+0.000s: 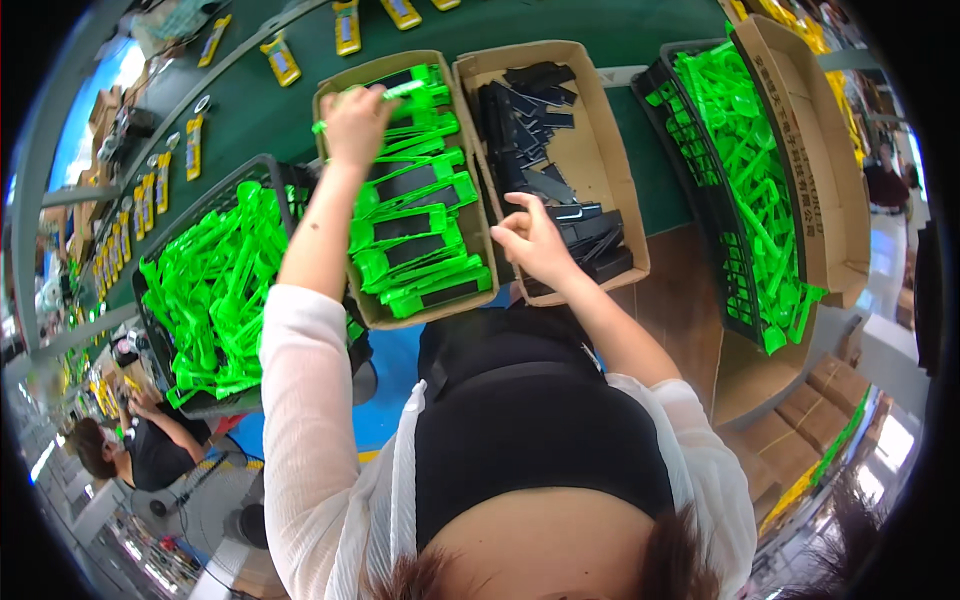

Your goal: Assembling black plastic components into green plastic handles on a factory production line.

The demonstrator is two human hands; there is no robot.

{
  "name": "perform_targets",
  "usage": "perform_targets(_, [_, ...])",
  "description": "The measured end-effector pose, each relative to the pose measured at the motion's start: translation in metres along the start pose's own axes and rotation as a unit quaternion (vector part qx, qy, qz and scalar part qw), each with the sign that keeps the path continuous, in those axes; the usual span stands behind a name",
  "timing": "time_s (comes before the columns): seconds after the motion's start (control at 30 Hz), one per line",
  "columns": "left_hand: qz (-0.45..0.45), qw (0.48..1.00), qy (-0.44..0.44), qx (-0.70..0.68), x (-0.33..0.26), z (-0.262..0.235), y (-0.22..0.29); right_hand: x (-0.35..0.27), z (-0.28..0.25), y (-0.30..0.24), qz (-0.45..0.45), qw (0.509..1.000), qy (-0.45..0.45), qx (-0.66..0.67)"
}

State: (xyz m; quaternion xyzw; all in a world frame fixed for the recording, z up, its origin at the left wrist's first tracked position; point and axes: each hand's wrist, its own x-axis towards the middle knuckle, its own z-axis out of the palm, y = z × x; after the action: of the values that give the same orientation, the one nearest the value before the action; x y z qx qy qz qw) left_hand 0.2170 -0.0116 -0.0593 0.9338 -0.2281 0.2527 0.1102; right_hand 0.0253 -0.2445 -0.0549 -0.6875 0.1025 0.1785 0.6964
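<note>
A bright-green plastic piece [408, 88] lies near the far end of a long open cardboard box [368, 73], right by the fingertips of the left hand [357, 125]. The left grip is bent over it, but whether the fingers are closed on the piece cannot be told, as the contact is too small to make out. Nearer the person, the same box carries a row of long bright-green plastic parts [455, 190] laid crosswise, with flat black rectangular pieces [392, 184] showing between them.

The right hand [535, 240] is above the near left side of a 2nd open cardboard box [597, 150], which stands just beside the 1st. Its grip is open, thumb and fingers spread, with nothing seen between them. Flat black plastic pieces [520, 125] lie in this box in 2 loose groups, at the far end and at the near end, with bare cardboard to their right.

To the left, a black plastic crate [285, 180] is heaped with green parts; to the right, another black lattice-walled crate [690, 185] is filled likewise, beside a tall brown carton [838, 205]. Narrow yellow packets [283, 62] lie spaced out on the dark-green desk [262, 118]. At the lower left sits a co-worker in black [165, 445].
</note>
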Motion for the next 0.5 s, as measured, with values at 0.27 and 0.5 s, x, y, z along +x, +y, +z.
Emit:
perform_targets(0.27, [0.092, 0.934, -0.329, 0.108, 0.031, 0.026, -0.054, 0.020, -0.101, 0.031, -0.015, 0.923, 0.134, -0.360])
perform_targets(0.5, [-0.092, 0.993, -0.062, 0.049, 0.002, 0.000, -0.018, 0.129, -0.056, 0.028, -0.339, 0.676, 0.158, -0.634])
